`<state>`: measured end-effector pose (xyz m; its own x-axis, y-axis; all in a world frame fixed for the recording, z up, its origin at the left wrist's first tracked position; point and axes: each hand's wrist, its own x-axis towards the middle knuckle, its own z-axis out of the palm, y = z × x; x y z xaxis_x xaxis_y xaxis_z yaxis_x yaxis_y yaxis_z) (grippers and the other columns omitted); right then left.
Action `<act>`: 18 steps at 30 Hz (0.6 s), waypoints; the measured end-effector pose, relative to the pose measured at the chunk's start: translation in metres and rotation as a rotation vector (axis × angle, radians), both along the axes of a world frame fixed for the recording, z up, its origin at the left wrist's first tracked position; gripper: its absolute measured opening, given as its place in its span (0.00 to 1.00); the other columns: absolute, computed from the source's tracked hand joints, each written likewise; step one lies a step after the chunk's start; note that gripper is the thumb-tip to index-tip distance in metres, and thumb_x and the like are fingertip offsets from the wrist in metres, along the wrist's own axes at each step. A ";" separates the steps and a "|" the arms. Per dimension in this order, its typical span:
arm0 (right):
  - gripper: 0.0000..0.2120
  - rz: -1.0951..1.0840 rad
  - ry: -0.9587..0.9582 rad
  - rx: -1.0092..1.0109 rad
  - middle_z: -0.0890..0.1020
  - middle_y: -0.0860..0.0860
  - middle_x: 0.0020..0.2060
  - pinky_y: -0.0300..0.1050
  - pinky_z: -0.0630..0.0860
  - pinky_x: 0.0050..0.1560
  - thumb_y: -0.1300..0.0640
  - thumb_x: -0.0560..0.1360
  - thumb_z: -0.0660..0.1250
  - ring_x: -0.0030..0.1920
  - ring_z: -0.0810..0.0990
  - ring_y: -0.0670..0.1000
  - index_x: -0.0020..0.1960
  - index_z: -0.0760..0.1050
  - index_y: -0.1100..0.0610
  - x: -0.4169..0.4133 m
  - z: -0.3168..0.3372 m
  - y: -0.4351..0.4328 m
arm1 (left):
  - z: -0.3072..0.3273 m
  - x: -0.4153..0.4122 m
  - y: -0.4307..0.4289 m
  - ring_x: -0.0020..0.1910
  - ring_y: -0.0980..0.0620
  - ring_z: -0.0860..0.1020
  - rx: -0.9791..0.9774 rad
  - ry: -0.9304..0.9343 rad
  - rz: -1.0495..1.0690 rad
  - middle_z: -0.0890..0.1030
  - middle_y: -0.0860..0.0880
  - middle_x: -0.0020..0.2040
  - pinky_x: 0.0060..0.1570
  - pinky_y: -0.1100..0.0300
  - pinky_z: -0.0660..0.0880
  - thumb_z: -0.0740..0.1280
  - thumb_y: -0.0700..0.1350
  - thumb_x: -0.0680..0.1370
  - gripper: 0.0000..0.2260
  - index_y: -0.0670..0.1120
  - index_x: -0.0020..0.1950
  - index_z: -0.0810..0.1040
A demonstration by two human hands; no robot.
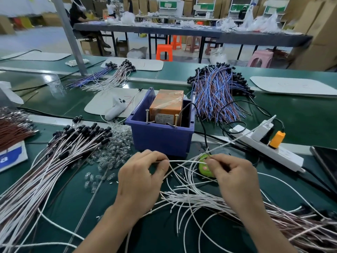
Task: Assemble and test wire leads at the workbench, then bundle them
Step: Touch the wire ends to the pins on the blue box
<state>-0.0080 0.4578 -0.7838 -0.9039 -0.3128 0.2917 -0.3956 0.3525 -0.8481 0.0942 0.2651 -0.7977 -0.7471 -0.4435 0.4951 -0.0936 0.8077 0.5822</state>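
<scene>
The left hand and the right hand are both over the dark green workbench, close to the front edge. Between them runs a thin white wire lead. The left hand pinches one end of it with thumb and forefinger, and the right hand pinches it further along with curled fingers; this hand is a little blurred. Below the hands lies a heap of loose white wire leads, which spreads to the right. Under the right fingers sits a small round green object; what it is I cannot tell. On the left side lies a long bundle of white leads with black caps, and beside it is a pile of small clear glass bulbs. Just behind the hands stands a blue plastic bin with an orange box inside and two screws upright at its front rim. To the right lies a white power strip with an orange plug in it. Further back is a pile of blue and brown wires.
</scene>
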 end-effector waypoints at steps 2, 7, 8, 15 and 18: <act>0.15 -0.006 -0.011 -0.026 0.84 0.38 0.32 0.27 0.72 0.36 0.58 0.76 0.75 0.34 0.81 0.38 0.36 0.83 0.40 -0.002 0.001 0.001 | 0.001 -0.001 -0.006 0.50 0.65 0.78 0.037 0.005 -0.022 0.81 0.68 0.44 0.52 0.75 0.68 0.74 0.46 0.78 0.05 0.57 0.50 0.86; 0.13 -0.019 -0.022 -0.047 0.84 0.40 0.31 0.29 0.72 0.35 0.57 0.76 0.74 0.32 0.80 0.40 0.44 0.82 0.37 -0.005 0.000 0.001 | 0.000 -0.003 -0.010 0.43 0.68 0.82 0.314 0.123 0.038 0.84 0.69 0.41 0.45 0.77 0.73 0.80 0.43 0.71 0.13 0.63 0.46 0.87; 0.14 -0.017 -0.025 -0.059 0.84 0.40 0.31 0.29 0.72 0.35 0.57 0.76 0.74 0.32 0.80 0.40 0.44 0.82 0.36 -0.006 -0.001 0.001 | -0.001 -0.003 -0.010 0.40 0.66 0.83 0.390 0.149 0.059 0.84 0.68 0.40 0.43 0.77 0.74 0.81 0.44 0.70 0.14 0.64 0.43 0.87; 0.13 0.025 -0.056 -0.131 0.85 0.42 0.31 0.28 0.73 0.34 0.59 0.77 0.74 0.31 0.81 0.39 0.41 0.85 0.42 -0.006 -0.002 0.001 | -0.003 -0.006 -0.020 0.36 0.61 0.84 0.672 0.214 0.178 0.86 0.59 0.36 0.36 0.74 0.75 0.82 0.43 0.70 0.13 0.63 0.41 0.87; 0.12 0.033 -0.072 -0.152 0.85 0.43 0.31 0.28 0.74 0.35 0.61 0.76 0.74 0.31 0.82 0.39 0.38 0.85 0.45 -0.006 -0.002 0.001 | -0.005 -0.010 -0.021 0.39 0.57 0.85 0.823 0.238 0.158 0.87 0.53 0.39 0.40 0.71 0.77 0.79 0.37 0.72 0.14 0.58 0.42 0.88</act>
<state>-0.0139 0.4592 -0.7855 -0.9142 -0.2998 0.2729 -0.3413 0.2060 -0.9171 0.0837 0.2444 -0.8023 -0.5642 -0.8187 0.1069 0.0289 0.1098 0.9935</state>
